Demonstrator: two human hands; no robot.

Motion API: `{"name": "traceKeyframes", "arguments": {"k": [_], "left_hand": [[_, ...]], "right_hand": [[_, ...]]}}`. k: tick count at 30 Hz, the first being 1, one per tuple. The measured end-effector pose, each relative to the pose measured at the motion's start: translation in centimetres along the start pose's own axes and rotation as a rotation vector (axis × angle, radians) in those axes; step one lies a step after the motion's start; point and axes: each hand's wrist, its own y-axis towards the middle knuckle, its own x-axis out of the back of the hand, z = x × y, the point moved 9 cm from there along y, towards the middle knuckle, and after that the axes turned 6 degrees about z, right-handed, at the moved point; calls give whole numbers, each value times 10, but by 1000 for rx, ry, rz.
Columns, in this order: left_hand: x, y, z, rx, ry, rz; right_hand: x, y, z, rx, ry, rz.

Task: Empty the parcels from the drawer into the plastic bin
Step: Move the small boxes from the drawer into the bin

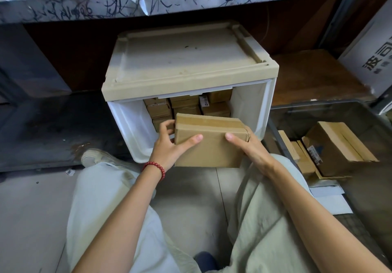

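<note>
Two hands, left hand and right hand, grasp one taped parcel, centre; white carton, frame's right edge (printed "波司", cropped).

The box held in my left hand and right hand covers most of the drawer mouth; a gap lies open along its left wall. Stacked parcels fill the back. On my right the plastic bin is open on top, with boxes on its floor.
</note>
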Motion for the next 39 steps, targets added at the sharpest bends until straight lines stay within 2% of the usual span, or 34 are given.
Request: {"name": "traceKeyframes", "arguments": {"k": [5,9,14,17,22,26,31,33,35,37,39], "left_hand": [[-22,2,-33,-136,-24,37],[-49,8,-65,-226,139,28],[-110,23,-102,-261,204,132],[-157,35,-122,-294,222,198],[-232,48,-146,-322,245,288],[-275,54,-150,-355,356,358],[-322,67,-145,-371,508,441],[-339,73,-139,-406,602,486],[-353,75,-131,-469,795,526],[-359,76,-123,-528,954,528],[-359,76,-116,-577,1018,509]], "right_hand": [[31,-16,24,75,-30,-125],[72,-38,38,159,-81,-257],[125,-71,57,243,-193,-310],[165,-92,42,184,-220,-368],[212,-132,4,151,-85,-536],[235,-153,-28,105,-54,-665],[251,-167,-75,46,49,-906],[251,-168,-95,-5,58,-989],[247,-166,-110,-52,85,-1062],[242,-163,-121,-111,111,-1134],[239,-159,-132,-184,160,-1192]]}}
